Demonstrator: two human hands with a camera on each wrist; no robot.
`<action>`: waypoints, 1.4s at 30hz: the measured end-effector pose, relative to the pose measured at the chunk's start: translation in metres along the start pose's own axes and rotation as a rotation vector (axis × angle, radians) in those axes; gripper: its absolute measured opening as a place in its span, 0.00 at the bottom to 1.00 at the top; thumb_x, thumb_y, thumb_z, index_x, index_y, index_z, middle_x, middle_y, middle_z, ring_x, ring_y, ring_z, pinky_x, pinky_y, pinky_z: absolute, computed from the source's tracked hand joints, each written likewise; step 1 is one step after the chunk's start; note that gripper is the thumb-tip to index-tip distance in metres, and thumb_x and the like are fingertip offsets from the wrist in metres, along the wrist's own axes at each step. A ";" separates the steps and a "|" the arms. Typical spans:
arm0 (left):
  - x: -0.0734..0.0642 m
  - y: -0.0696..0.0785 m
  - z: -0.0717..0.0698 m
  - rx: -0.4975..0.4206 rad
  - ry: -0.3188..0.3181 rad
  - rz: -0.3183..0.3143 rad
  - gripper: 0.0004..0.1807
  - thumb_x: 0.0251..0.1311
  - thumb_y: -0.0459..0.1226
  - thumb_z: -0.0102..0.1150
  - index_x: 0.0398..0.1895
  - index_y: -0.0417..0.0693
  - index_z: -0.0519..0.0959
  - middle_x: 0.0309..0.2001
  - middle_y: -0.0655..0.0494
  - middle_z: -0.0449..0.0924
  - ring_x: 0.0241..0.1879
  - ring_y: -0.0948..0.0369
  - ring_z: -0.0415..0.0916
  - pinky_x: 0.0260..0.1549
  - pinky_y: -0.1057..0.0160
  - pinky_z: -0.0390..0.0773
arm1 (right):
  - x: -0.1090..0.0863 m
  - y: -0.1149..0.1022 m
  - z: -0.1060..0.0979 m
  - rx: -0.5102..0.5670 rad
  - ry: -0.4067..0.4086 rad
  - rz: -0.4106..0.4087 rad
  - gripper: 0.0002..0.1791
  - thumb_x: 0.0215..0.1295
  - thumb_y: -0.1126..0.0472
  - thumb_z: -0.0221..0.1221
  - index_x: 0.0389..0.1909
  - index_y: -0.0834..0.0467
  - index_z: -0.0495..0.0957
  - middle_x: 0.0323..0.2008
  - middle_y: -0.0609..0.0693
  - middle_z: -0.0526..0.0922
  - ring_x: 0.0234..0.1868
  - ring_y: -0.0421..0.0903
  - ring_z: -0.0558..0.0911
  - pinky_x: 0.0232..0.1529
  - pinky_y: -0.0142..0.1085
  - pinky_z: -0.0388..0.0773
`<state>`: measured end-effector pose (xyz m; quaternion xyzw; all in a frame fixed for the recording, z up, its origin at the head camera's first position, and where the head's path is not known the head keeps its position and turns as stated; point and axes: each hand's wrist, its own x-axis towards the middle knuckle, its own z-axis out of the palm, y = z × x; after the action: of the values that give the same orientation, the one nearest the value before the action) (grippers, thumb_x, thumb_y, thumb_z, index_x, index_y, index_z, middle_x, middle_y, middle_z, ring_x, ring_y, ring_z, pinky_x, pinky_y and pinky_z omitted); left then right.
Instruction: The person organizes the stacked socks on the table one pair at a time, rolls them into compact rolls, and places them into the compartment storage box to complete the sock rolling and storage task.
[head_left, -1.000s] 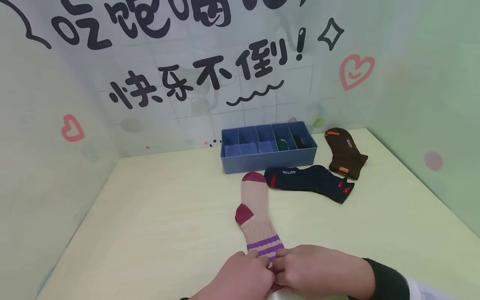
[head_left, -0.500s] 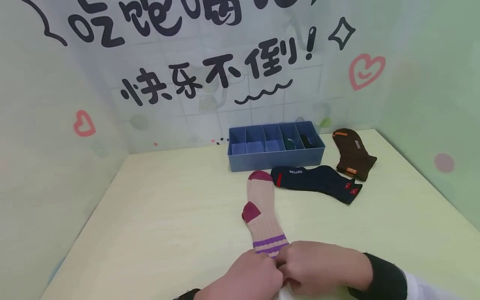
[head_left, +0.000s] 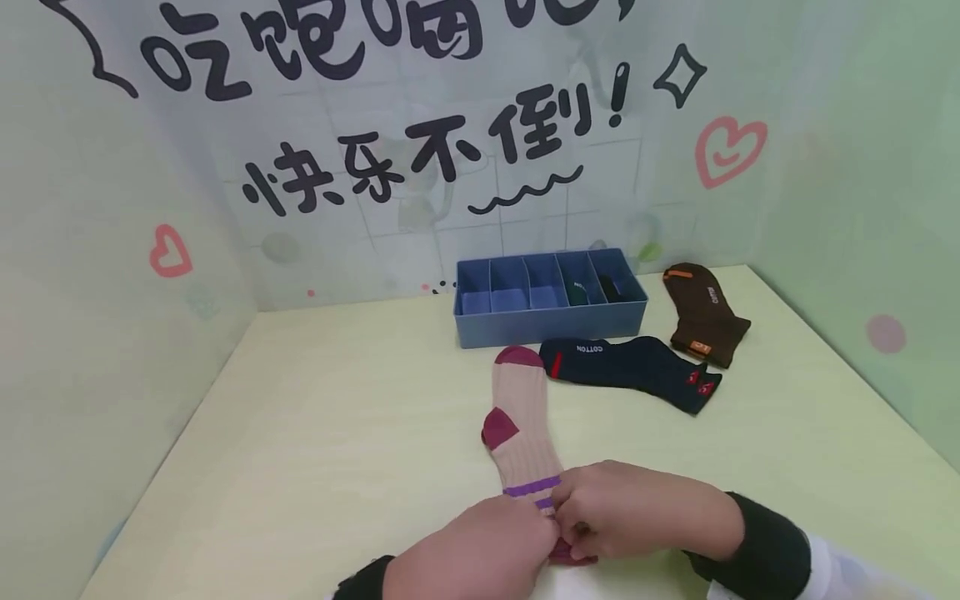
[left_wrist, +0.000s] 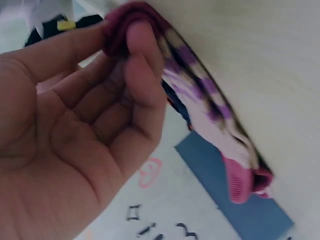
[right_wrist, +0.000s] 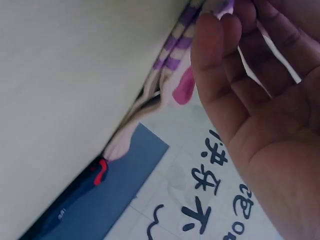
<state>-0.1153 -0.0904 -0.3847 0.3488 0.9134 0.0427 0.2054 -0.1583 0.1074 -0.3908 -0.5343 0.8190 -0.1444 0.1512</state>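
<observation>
A pink pair of socks (head_left: 525,400) lies on the table, toes toward the back, with maroon toe and heel and purple stripes near the cuff. My left hand (head_left: 472,546) pinches the maroon cuff (left_wrist: 137,17) between thumb and fingers, as the left wrist view shows. Right beside it, my right hand (head_left: 637,508) pinches the sock's striped edge (right_wrist: 185,42) with curled fingers. In the right wrist view the two layers lie one over the other. Part of the cuff and stripes is hidden under both hands in the head view.
Behind the pink socks stands a blue divided box (head_left: 551,321), with dark socks in its two right compartments. Dark navy socks (head_left: 630,362) lie in front of it, close to the pink toe. Brown socks (head_left: 703,317) lie at the back right. Printed cloth walls enclose the table (head_left: 337,417).
My right hand has moved slightly up along the sock toward the stripes, and some maroon cuff now shows below it. My left hand has turned slightly. The pink socks stay flat.
</observation>
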 end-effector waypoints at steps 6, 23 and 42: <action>0.003 -0.011 -0.003 -0.128 0.070 0.003 0.14 0.65 0.37 0.71 0.22 0.57 0.81 0.17 0.69 0.69 0.21 0.71 0.66 0.28 0.75 0.67 | -0.002 -0.015 0.008 -0.296 0.011 -0.071 0.04 0.67 0.53 0.72 0.32 0.46 0.90 0.34 0.35 0.87 0.31 0.26 0.72 0.33 0.16 0.67; 0.001 -0.012 -0.007 0.113 0.203 0.036 0.18 0.65 0.39 0.71 0.16 0.58 0.79 0.15 0.67 0.68 0.18 0.70 0.60 0.22 0.74 0.62 | 0.004 -0.005 -0.008 0.093 -0.053 0.129 0.02 0.69 0.60 0.71 0.38 0.50 0.88 0.27 0.36 0.85 0.27 0.25 0.76 0.37 0.20 0.77; 0.000 -0.018 -0.011 -0.112 0.052 -0.023 0.11 0.65 0.42 0.73 0.23 0.58 0.89 0.14 0.71 0.73 0.18 0.71 0.65 0.23 0.75 0.66 | 0.006 -0.014 -0.004 -0.311 -0.035 -0.026 0.01 0.67 0.53 0.72 0.37 0.43 0.92 0.32 0.35 0.90 0.28 0.27 0.78 0.33 0.21 0.74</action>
<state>-0.1308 -0.1034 -0.3789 0.3252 0.9185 0.1005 0.2013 -0.1509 0.0967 -0.3822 -0.5643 0.8218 -0.0082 0.0790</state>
